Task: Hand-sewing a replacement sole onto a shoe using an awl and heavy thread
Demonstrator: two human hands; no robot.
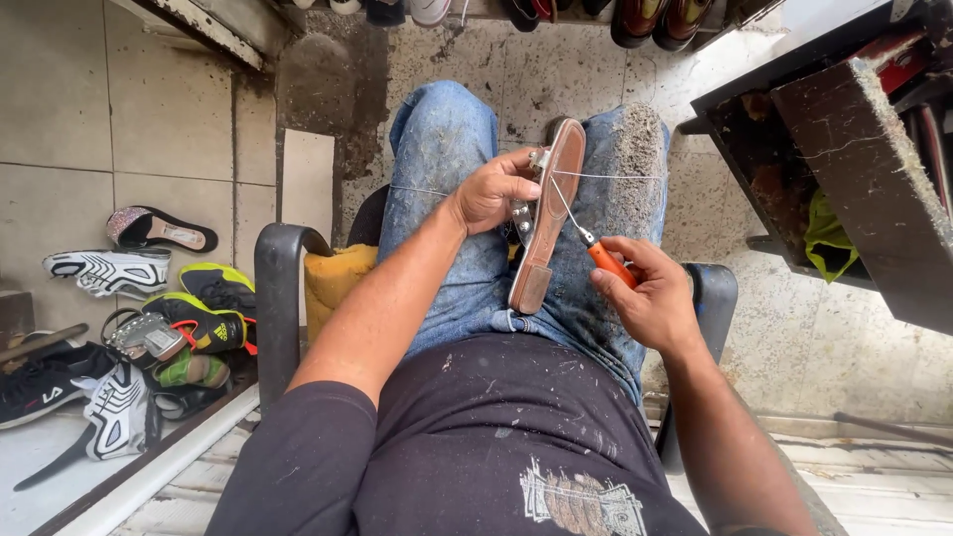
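Note:
A flat brown sandal (548, 213) with a silver strap rests sole-side up on my lap, over blue jeans. My left hand (493, 191) grips it near the strap end. My right hand (650, 293) holds an orange-handled awl (608, 261), its metal tip pointing at the sandal's edge. A thin white thread (615, 177) stretches across both thighs from the sandal.
Several shoes and sandals lie piled on the floor at left (129, 328). A yellow sponge block (333, 283) sits by the chair's black armrest (278, 288). A dark wooden cabinet (854, 169) stands at right. More shoes line the top edge.

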